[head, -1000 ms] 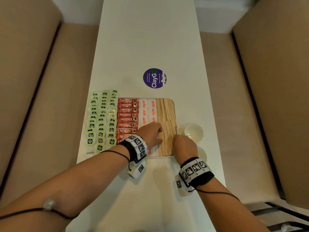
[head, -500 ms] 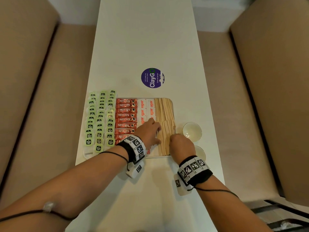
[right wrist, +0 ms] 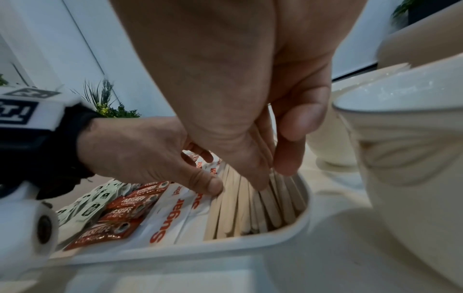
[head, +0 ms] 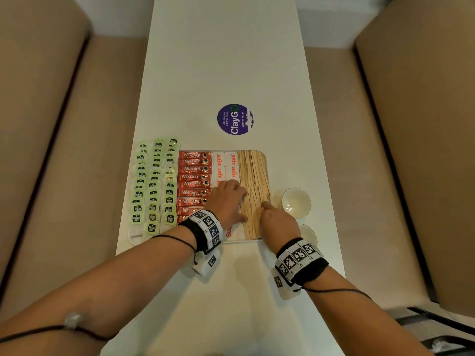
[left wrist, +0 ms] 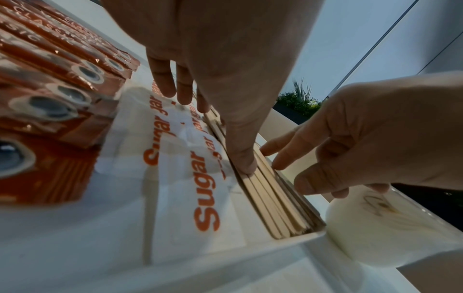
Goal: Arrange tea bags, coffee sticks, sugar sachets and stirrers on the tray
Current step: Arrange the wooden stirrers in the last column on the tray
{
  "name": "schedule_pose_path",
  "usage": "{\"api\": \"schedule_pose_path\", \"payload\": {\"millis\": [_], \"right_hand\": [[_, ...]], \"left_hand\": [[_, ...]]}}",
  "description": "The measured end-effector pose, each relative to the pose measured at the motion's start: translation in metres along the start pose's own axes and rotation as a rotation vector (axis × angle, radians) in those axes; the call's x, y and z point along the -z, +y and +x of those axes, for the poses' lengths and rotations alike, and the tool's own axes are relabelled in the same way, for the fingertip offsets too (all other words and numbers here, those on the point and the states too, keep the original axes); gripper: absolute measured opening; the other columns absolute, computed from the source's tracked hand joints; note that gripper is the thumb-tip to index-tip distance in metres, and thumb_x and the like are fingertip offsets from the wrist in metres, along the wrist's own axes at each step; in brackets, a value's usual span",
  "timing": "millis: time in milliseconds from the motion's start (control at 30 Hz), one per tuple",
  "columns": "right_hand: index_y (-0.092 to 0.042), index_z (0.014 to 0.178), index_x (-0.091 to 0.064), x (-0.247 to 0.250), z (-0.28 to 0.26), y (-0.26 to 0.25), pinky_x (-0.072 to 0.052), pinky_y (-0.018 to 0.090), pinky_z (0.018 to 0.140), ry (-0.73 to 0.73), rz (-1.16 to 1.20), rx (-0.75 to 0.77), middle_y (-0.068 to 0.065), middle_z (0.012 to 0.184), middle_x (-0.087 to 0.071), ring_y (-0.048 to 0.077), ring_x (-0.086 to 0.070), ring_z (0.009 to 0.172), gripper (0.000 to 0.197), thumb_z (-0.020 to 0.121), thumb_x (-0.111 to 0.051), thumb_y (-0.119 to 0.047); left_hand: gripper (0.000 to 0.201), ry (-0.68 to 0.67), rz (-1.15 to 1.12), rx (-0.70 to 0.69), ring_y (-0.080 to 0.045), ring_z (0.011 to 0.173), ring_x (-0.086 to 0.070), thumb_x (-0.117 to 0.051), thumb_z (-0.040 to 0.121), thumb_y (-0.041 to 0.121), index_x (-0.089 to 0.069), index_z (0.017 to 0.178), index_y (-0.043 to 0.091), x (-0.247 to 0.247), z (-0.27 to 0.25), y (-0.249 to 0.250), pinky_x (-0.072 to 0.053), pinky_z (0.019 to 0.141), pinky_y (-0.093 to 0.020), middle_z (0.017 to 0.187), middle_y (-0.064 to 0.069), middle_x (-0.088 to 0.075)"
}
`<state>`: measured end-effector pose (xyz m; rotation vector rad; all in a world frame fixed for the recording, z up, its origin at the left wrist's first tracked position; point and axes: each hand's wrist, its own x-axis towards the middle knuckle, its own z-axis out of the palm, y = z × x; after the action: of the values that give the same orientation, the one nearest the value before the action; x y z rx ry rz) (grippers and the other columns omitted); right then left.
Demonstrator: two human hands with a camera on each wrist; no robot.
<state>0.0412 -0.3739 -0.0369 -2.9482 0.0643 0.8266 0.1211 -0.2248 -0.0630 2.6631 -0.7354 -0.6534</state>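
A white tray [head: 133, 238] holds rows of green tea bags [head: 154, 186], red coffee sticks [head: 194, 177], white sugar sachets [head: 226, 165] and a stack of wooden stirrers [head: 253, 170]. My left hand [head: 228, 201] lies over the sachets with fingers straight. Its thumb presses the left side of the stirrers [left wrist: 270, 200]. My right hand [head: 277, 222] touches the right side of the same stack [right wrist: 233, 208] with extended fingers and thumb. Neither hand is closed around anything. The near sachets and coffee sticks are partly hidden under my left hand.
Two white bowls [head: 296, 202] [head: 308, 233] stand just right of the tray, close to my right hand. A purple round sticker [head: 235, 119] lies beyond the tray on the long white table. Beige benches [head: 51, 150] [head: 411, 150] run along both sides.
Both hands stay at the stirrer stack, with only slight shifts of the fingers. Nothing was picked up or let go.
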Motion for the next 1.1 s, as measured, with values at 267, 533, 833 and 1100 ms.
{"api": "schedule_pose_path", "payload": {"millis": [267, 533, 833, 1100], "right_hand": [[-0.009, 0.101, -0.065, 0.004, 0.003, -0.002, -0.059, 0.038, 0.064, 0.006, 0.034, -0.031, 0.001, 0.124, -0.053, 0.024, -0.064, 0.071, 0.015, 0.091, -0.056, -0.004], [-0.003, 0.144, -0.042, -0.002, 0.021, -0.004, -0.044, 0.043, 0.11, 0.182, 0.057, 0.118, 0.018, 0.162, -0.025, 0.035, -0.03, 0.147, 0.05, 0.101, -0.052, -0.026], [-0.001, 0.157, -0.02, -0.01, 0.022, -0.009, -0.028, 0.045, 0.12, 0.105, -0.021, 0.084, 0.02, 0.167, -0.008, 0.037, -0.014, 0.154, 0.062, 0.104, -0.044, -0.024], [-0.001, 0.157, -0.018, -0.014, 0.023, -0.009, -0.028, 0.045, 0.12, 0.074, -0.026, 0.069, 0.02, 0.167, -0.006, 0.036, -0.013, 0.154, 0.065, 0.103, -0.046, -0.026]], "left_hand": [[0.07, 0.025, -0.002, 0.009, -0.024, 0.129, -0.038, -0.078, 0.077, 0.049, -0.048, 0.136, 0.025, 0.001, 0.0, 0.003, -0.034, 0.107, -0.042, 0.143, -0.002, -0.042], [0.078, 0.038, 0.042, -0.014, -0.03, 0.151, -0.015, -0.067, 0.088, 0.051, -0.033, 0.15, 0.02, 0.002, 0.0, 0.0, -0.019, 0.12, -0.049, 0.164, -0.007, -0.019], [0.081, 0.076, 0.058, 0.1, -0.028, 0.145, -0.024, -0.068, 0.085, 0.056, -0.037, 0.149, 0.017, -0.002, 0.004, -0.011, -0.022, 0.119, -0.045, 0.157, -0.007, -0.03], [0.055, 0.131, 0.128, 0.084, -0.023, 0.117, -0.044, -0.062, 0.091, 0.053, -0.053, 0.136, 0.023, -0.006, 0.004, -0.013, -0.034, 0.1, -0.039, 0.127, -0.002, -0.052]]}}
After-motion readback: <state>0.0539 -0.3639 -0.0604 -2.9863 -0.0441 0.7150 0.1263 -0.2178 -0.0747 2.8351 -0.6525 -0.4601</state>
